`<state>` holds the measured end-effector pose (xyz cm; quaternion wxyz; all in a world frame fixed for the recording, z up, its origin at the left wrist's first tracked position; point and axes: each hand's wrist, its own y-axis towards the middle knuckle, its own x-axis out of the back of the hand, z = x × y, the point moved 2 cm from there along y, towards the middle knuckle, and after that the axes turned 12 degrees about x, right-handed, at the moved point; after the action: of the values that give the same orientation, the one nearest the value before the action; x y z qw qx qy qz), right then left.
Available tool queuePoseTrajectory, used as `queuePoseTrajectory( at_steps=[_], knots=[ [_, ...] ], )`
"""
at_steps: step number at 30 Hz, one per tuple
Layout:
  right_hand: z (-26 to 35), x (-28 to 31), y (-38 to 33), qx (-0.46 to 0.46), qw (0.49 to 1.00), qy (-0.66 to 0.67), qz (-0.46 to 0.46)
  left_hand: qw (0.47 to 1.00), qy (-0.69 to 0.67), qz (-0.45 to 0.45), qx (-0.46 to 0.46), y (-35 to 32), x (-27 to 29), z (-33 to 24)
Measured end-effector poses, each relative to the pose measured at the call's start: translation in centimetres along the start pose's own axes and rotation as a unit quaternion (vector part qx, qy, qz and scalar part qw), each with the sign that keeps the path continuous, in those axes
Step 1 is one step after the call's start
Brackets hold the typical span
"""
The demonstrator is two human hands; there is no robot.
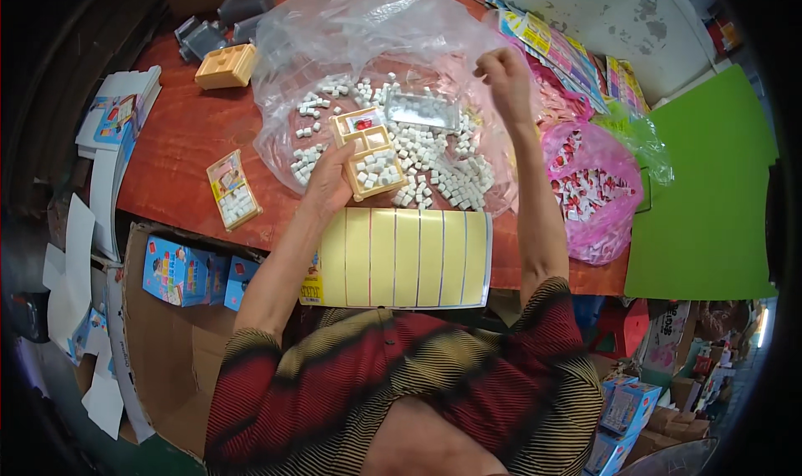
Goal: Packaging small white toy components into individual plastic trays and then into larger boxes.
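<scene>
My left hand [331, 180] grips a pale yellow compartment tray [380, 185] by its near left side. White cubes fill its larger lower compartment, and a small red-and-white piece lies in its top slot. My right hand [506, 82] is raised over the far right of the table with its fingers curled in. Whatever may be in those fingers is hidden. Between the hands, many loose white cubes [422, 148] lie spread on a clear plastic sheet [334, 33]. A clear plastic box-shaped cover [422, 109] rests on top of them.
A filled tray [234, 194] and stacked empty trays [225, 66] sit left on the red table [180, 154]. A striped yellow sheet [397, 257] overhangs the near edge. Right are a pink bag of small red-and-white pieces [589, 194] and a green board [706, 192]. A carton [171, 342] stands below left.
</scene>
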<state>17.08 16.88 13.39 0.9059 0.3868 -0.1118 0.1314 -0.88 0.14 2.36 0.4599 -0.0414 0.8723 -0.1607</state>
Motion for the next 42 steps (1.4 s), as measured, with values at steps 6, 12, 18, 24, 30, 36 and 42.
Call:
queuePoseTrajectory(
  at_steps=[6,12,18,24,30,36,42],
  knots=[
    [4.0,-3.9,-5.0,-0.246,0.823,0.489,0.153,0.993,-0.1,0.045,0.034,0.9,-0.7,0.6],
    [2.2,-6.5,-9.3,-0.353,0.836,0.373,0.194,0.992,-0.091,0.083,0.03,0.0,-2.2,0.6],
    [2.2,-6.5,-10.2,-0.38,0.86,0.279,0.195,0.997,-0.065,0.036,0.027,-0.2,-1.6,1.1],
    [1.9,-5.8,-10.6,-0.384,0.875,0.189,0.225,0.994,-0.075,0.039,0.061,-0.4,-1.6,1.0],
    [2.0,-5.9,-11.6,-0.39,0.873,0.164,0.242,0.997,-0.045,0.029,0.046,-0.9,-1.9,1.6],
    [1.9,-5.6,-12.6,-0.32,0.908,0.137,0.234,1.0,0.022,-0.002,0.02,-1.3,-1.5,2.1],
    [3.8,-4.5,-11.5,-0.257,0.927,0.158,0.222,0.995,0.094,-0.014,-0.003,-3.9,0.2,-0.1]
  ],
)
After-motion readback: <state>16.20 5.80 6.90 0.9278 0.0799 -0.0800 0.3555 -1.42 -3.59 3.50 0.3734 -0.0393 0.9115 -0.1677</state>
